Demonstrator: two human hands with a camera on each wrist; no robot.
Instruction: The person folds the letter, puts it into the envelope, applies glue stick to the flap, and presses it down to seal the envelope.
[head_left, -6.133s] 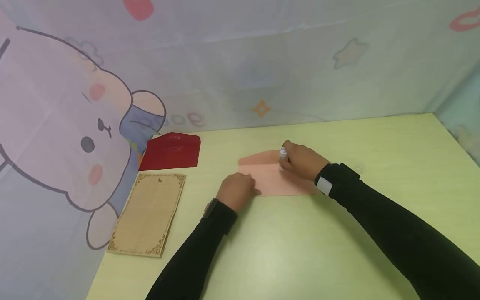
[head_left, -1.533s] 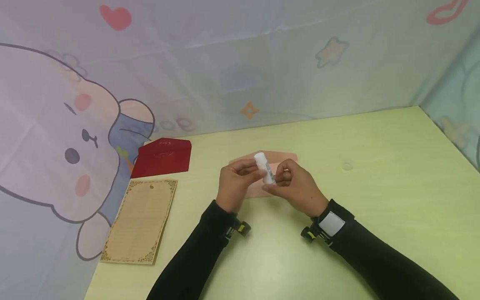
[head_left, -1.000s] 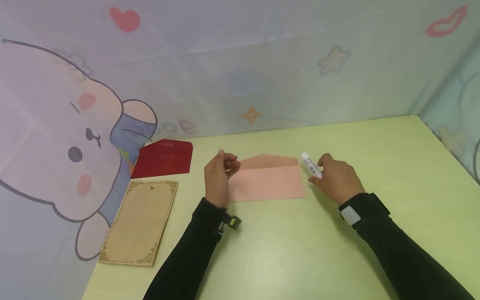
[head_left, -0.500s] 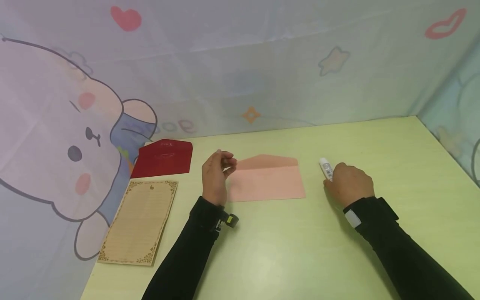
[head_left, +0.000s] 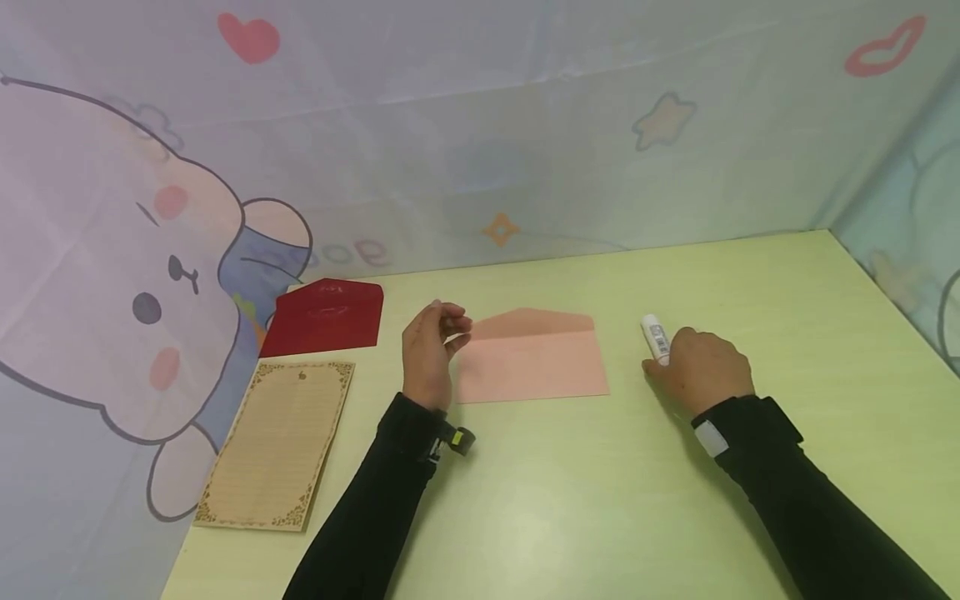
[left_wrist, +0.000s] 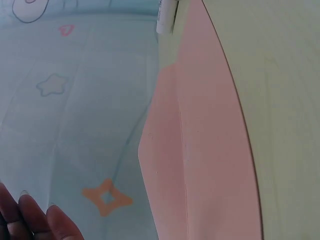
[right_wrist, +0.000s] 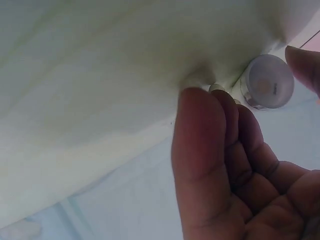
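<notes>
The pink envelope (head_left: 532, 367) lies flat on the table with its flap unfolded toward the wall. My left hand (head_left: 429, 350) hovers at its left end, fingers loosely bent and holding nothing; their tips (left_wrist: 62, 222) show low in the left wrist view. To the envelope's right a white glue stick (head_left: 656, 337) rests on the table, tilted, its far end toward the wall. My right hand (head_left: 705, 371) is over its near end. In the right wrist view, the stick's round end (right_wrist: 270, 82) shows between the thumb and the loosely bent fingers, thumb tip right at the rim.
A red envelope (head_left: 324, 318) lies at the back left of the table (head_left: 540, 500). In front of it sits a stack of beige, ornate-bordered letter paper (head_left: 276, 446) along the left edge. A printed cloth (head_left: 450, 125) hangs behind the table.
Both hands held the glue stick above the envelope; the right hand then carried it rightward and laid it on the table. The left hand let go and drew left. Little differs over the last half second.
</notes>
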